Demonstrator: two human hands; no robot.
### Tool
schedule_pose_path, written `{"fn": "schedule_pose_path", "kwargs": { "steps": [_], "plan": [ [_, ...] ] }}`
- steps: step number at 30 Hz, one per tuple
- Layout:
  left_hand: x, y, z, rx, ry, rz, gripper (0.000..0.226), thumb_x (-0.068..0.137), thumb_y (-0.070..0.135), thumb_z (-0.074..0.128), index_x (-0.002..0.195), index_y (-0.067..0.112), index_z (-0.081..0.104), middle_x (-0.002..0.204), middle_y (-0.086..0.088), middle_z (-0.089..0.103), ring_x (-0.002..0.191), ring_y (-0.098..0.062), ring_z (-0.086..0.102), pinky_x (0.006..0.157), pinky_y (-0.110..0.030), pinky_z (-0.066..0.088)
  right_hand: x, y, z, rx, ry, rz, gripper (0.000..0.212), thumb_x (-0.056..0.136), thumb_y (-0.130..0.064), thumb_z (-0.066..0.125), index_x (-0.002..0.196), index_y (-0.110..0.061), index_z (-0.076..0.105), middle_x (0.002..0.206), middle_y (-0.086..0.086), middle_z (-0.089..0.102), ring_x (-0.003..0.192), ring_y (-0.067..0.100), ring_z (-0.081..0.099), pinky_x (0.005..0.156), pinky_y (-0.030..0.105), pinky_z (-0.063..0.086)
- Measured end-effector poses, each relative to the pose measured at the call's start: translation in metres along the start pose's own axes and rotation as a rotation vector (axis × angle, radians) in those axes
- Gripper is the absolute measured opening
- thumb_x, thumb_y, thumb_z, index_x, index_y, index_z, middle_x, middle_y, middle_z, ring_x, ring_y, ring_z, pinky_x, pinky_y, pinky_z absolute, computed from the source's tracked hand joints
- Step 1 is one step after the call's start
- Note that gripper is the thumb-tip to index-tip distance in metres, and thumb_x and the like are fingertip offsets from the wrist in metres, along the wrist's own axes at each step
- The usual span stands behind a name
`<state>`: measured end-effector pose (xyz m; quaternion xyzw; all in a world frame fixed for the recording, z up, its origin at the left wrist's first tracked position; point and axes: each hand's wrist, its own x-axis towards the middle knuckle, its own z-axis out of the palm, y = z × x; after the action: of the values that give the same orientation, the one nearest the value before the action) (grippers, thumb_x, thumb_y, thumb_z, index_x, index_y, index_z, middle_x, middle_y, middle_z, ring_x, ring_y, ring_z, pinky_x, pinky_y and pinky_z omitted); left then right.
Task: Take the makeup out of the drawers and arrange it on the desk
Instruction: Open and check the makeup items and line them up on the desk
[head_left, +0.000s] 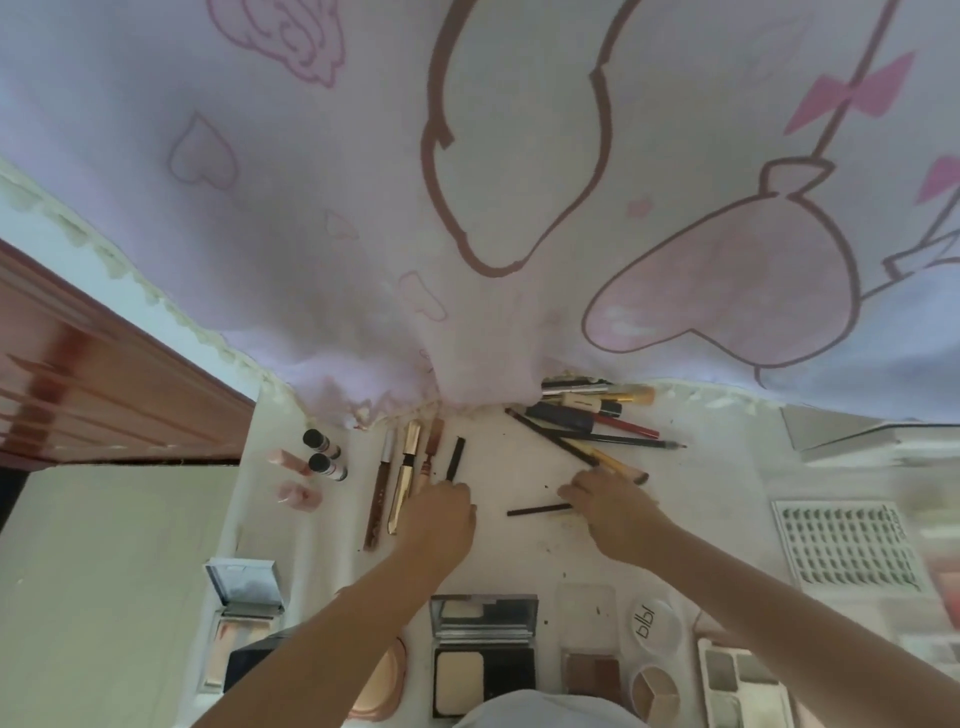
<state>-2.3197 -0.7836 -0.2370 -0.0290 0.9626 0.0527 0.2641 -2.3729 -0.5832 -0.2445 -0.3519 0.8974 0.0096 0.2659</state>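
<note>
**Lining up the pencils neatly**

Left hand (439, 514) pinches a short black stick (455, 459) beside the tube row (402, 480). Right hand (605, 499) grips a pencil (537, 510) near the pile (592, 415). I'd lay each one parallel, evenly spaced, on the desk (509, 467).

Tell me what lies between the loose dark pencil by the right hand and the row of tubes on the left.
Only the left hand sits between the pencil and the row of tubes; the desk there shows nothing else.
</note>
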Motion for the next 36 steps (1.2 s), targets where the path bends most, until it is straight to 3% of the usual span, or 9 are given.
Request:
{"fn": "schedule_pose_path", "kwargs": {
  "steps": [4, 14, 17, 20, 22, 25, 31, 36],
  "plan": [
    [0.006, 0.02, 0.0, 0.023, 0.004, 0.102, 0.034, 0.1, 0.028, 0.026, 0.117, 0.009, 0.049, 0.118, -0.007, 0.055, 0.107, -0.02, 0.053, 0.083, -0.028, 0.044, -0.004, -0.002, 0.008, -0.049, -0.038, 0.045, 0.041, 0.091, -0.002, 0.039, 0.131, -0.01, 0.039, 0.133, 0.009, 0.041, 0.12, 0.025, 0.039, 0.097, 0.033, 0.033],
    [0.018, 0.044, 0.001, 0.051, 0.013, 0.234, 0.033, 0.099, 0.026, 0.028, 0.119, 0.009, 0.047, 0.121, -0.008, 0.051, 0.11, -0.02, 0.048, 0.083, -0.029, 0.044, -0.004, 0.002, 0.006, -0.001, -0.075, 0.167, 0.034, 0.091, -0.003, 0.042, 0.126, -0.003, 0.041, 0.128, 0.017, 0.044, 0.116, 0.029, 0.044, 0.097, 0.035, 0.04],
    [0.022, 0.043, 0.006, -0.029, 0.096, 0.23, 0.041, 0.1, 0.031, 0.025, 0.135, 0.011, 0.035, 0.141, -0.005, 0.037, 0.129, -0.017, 0.034, 0.102, -0.025, 0.035, -0.009, 0.004, 0.007, 0.048, -0.087, 0.229, 0.031, 0.093, -0.005, 0.038, 0.123, -0.003, 0.044, 0.13, 0.019, 0.042, 0.112, 0.029, 0.048, 0.093, 0.034, 0.043],
    [0.027, 0.042, 0.01, -0.017, 0.048, 0.208, 0.053, 0.101, 0.033, 0.019, 0.147, 0.008, 0.009, 0.156, -0.006, 0.006, 0.145, -0.018, 0.005, 0.117, -0.024, 0.007, -0.014, 0.012, 0.0, 0.1, -0.051, 0.305, 0.032, 0.094, -0.006, 0.034, 0.124, -0.003, 0.044, 0.132, 0.018, 0.037, 0.103, 0.028, 0.055, 0.083, 0.031, 0.046],
    [0.03, 0.042, 0.015, 0.009, -0.022, 0.217, 0.058, 0.101, 0.035, 0.017, 0.147, 0.005, -0.002, 0.156, -0.01, -0.008, 0.145, -0.02, -0.007, 0.117, -0.026, -0.004, -0.015, 0.021, -0.007, 0.129, 0.03, 0.387, 0.031, 0.093, -0.008, 0.035, 0.122, -0.006, 0.045, 0.125, 0.012, 0.042, 0.101, 0.026, 0.055, 0.076, 0.03, 0.045],
    [0.032, 0.042, 0.019, 0.066, -0.09, 0.221, 0.062, 0.101, 0.035, 0.018, 0.145, 0.002, -0.011, 0.154, -0.013, -0.02, 0.143, -0.024, -0.017, 0.116, -0.03, -0.009, -0.009, 0.029, -0.011, 0.135, 0.141, 0.415, 0.029, 0.093, -0.014, 0.041, 0.121, -0.01, 0.047, 0.12, 0.007, 0.05, 0.106, 0.021, 0.051, 0.082, 0.028, 0.047],
    [0.036, 0.037, 0.02, 0.104, -0.125, 0.234, 0.065, 0.1, 0.036, 0.02, 0.144, 0.002, -0.015, 0.152, -0.012, -0.025, 0.143, -0.023, -0.02, 0.111, -0.027, -0.014, 0.009, 0.03, -0.013, 0.124, 0.129, 0.383, 0.032, 0.091, -0.008, 0.045, 0.122, -0.008, 0.049, 0.121, 0.008, 0.053, 0.112, 0.022, 0.047, 0.09, 0.03, 0.046],
    [0.04, 0.035, 0.023, 0.09, -0.133, 0.258, 0.068, 0.098, 0.044, 0.011, 0.143, 0.003, -0.018, 0.143, -0.007, -0.035, 0.142, -0.023, -0.022, 0.105, -0.025, -0.018, 0.0, 0.058, -0.037, 0.074, 0.191, 0.493, 0.028, 0.086, -0.008, 0.043, 0.112, -0.008, 0.055, 0.107, 0.007, 0.06, 0.099, 0.023, 0.055, 0.079, 0.028, 0.044]
  ]
}}
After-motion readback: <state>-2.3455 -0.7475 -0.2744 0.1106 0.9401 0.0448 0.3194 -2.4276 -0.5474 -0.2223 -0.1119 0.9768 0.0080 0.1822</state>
